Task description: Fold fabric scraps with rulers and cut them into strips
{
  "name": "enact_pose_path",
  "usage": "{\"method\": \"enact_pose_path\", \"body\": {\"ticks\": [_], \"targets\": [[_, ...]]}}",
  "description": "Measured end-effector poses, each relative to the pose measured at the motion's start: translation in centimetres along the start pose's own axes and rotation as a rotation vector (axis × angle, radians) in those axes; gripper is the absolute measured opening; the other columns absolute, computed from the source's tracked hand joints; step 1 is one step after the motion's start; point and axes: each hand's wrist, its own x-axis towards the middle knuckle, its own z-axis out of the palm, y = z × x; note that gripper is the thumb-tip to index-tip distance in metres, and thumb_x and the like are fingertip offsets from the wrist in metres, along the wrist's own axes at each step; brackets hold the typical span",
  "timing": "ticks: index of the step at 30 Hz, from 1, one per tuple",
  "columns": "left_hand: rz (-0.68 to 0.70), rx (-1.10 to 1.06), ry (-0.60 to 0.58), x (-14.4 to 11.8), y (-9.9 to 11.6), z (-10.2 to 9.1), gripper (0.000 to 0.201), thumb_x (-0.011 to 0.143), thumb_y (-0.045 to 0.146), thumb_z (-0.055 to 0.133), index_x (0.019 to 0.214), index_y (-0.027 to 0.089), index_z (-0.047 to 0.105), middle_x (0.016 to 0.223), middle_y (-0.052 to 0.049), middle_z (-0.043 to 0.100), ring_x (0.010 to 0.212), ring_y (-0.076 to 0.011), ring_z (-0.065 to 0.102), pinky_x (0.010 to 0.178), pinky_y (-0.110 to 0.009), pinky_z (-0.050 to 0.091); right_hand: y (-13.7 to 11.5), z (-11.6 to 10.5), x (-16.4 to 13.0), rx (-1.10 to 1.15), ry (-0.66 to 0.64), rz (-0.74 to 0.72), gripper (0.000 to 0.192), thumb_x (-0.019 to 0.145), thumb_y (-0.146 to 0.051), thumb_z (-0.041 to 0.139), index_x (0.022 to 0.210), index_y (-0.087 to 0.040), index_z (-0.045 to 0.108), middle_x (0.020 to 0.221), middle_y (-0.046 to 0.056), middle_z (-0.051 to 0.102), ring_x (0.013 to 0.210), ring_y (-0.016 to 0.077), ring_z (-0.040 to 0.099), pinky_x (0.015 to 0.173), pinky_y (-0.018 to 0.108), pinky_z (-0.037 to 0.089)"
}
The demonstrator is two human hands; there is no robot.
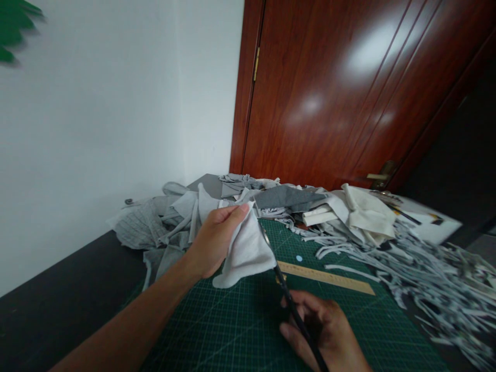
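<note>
White cloth (251, 248) hangs pinched in my left hand (214, 238) above the green mat (217, 330) on the counter (77, 289), while my right hand (328, 326) holds black-handled scissors (285, 287) along the cloth's right edge

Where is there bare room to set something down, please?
The green mat is bare between left forearm and right hand, the dark tabletop between that forearm and the wall. Crowded: far side, with piled fabric, and right, with gray strips.
</note>
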Motion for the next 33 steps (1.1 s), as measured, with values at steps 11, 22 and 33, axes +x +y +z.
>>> {"method": "enact_pose_path", "body": {"ticks": [11, 22, 33], "targets": [[-0.073, 0.027, -0.061, -0.2, 0.1, -0.5, 0.028, 0.066, 0.031, 0.09, 0.081, 0.012, 0.075, 0.076, -0.005, 0.074, 0.067, -0.0156, 0.065, 0.065, -0.027, 0.05, 1.6, 0.7, -0.6, 0.086, 0.08, -0.054, 0.022, 0.087, -0.034, 0.076, 0.107, -0.028, 0.071, 0.058, -0.011, 0.041, 0.046, 0.0103, 0.034, 0.046, 0.024, 0.025], [-0.086, 0.107, -0.092, -0.2, -0.4, -0.6, 0.026, 0.067, 0.031, 0.087, 0.082, 0.013, 0.077, 0.076, -0.006, 0.075, 0.067, -0.0182, 0.068, 0.062, -0.029, 0.05, 1.5, 0.7, -0.5, 0.111, 0.098, -0.101, 0.026, 0.084, -0.031, 0.078, 0.11, -0.029, 0.072, 0.057, -0.011, 0.045, 0.046, 0.0107, 0.037, 0.045, 0.024, 0.027], [-0.102, 0.124, -0.109, -0.2, -0.3, -0.7, 0.028, 0.067, 0.033, 0.088, 0.084, 0.012, 0.078, 0.077, -0.006, 0.076, 0.067, -0.0171, 0.068, 0.061, -0.027, 0.05, 1.2, 0.6, -0.5, 0.066, 0.07, -0.066, 0.021, 0.086, -0.031, 0.076, 0.105, -0.026, 0.071, 0.057, -0.011, 0.043, 0.045, 0.0104, 0.036, 0.045, 0.024, 0.027]]}}
